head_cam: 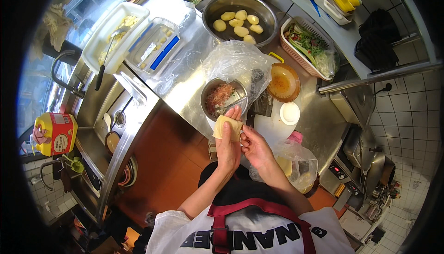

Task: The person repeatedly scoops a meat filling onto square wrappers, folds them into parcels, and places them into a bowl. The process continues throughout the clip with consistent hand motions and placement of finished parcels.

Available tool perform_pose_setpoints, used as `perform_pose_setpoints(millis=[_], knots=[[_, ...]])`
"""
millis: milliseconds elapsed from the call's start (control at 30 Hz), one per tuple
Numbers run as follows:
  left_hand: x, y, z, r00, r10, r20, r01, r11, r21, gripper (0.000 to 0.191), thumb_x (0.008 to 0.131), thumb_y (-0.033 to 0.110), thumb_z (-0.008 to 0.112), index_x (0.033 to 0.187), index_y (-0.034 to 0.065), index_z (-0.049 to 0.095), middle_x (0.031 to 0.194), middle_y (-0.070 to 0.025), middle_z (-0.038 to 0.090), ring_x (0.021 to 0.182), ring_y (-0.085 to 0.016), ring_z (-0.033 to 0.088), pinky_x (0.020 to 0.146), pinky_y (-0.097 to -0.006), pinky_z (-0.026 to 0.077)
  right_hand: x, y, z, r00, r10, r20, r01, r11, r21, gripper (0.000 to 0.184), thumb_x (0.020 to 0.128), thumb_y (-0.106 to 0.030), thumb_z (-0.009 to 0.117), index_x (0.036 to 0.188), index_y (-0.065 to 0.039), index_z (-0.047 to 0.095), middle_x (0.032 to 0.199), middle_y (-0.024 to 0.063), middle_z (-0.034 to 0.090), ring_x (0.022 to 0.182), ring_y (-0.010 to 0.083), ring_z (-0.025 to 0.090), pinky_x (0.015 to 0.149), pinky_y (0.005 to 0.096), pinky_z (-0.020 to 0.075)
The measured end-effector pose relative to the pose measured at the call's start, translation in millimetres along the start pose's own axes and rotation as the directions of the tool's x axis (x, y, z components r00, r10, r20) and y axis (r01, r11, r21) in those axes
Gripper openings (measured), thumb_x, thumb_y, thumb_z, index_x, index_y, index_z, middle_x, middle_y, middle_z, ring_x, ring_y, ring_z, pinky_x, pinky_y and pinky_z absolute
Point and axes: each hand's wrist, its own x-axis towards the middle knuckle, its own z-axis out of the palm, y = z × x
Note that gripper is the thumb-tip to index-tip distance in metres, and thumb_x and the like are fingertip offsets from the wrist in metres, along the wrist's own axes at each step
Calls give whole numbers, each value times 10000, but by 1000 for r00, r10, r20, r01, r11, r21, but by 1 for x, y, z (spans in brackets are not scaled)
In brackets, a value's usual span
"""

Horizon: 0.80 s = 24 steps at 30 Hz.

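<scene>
A square, pale yellow dough wrapper lies on my left hand, its thumb pressed over it. My right hand touches the wrapper's right edge with its fingertips. Just beyond my hands stands a steel bowl of minced meat filling with a metal utensil in it. A crumpled clear plastic bag lies against the bowl's far side. To the right are a cleaver, a small white dish and a white cutting board. More wrappers show in a clear bag near my right forearm.
Farther back, a large steel basin holds peeled potatoes in water. A pink basket of greens and a brown pan stand right. Left are a white tub, a clear container and a sink.
</scene>
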Motion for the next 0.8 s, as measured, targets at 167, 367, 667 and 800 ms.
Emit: perform_pose_setpoints(millis=[167, 367, 667, 800], knots=[[-1, -2, -4, 1000, -8, -15, 8, 1000, 8, 524, 1089, 288, 492, 1485, -46, 412, 1527, -183, 480, 1453, -304, 423, 1221, -424, 301, 0, 0, 0, 998, -51, 29, 50, 999, 19, 128, 964, -219, 725, 1036, -148, 647, 809, -75, 564, 666, 37, 477, 568, 205, 335], [-3, -3, -6, 999, -18, -42, 21, 998, 60, 529, 1077, 323, 519, 1457, -39, 452, 1455, -157, 540, 1412, -279, 460, 1196, -416, 326, -3, 0, 2, 998, -66, 0, 66, 998, 17, 115, 968, -199, 723, 1035, -139, 652, 819, -75, 568, 682, 36, 484, 573, 203, 355], [-7, -4, -10, 991, -71, -116, 71, 997, -3, 428, 1097, 253, 495, 1410, -39, 504, 1349, -126, 590, 1247, -209, 560, 1093, -366, 424, 3, 2, -8, 988, -156, -17, 155, 987, -51, 159, 975, -200, 713, 1076, -106, 635, 854, -45, 592, 715, 55, 508, 606, 211, 376], [-8, -3, -15, 983, -136, -124, 126, 988, -89, 416, 1088, 219, 521, 1412, -42, 496, 1253, -109, 614, 1154, -193, 595, 1045, -350, 467, 0, 11, 0, 917, -396, -46, 374, 894, -246, 231, 967, -186, 724, 1142, -73, 624, 889, -43, 610, 805, 60, 547, 715, 215, 417]])
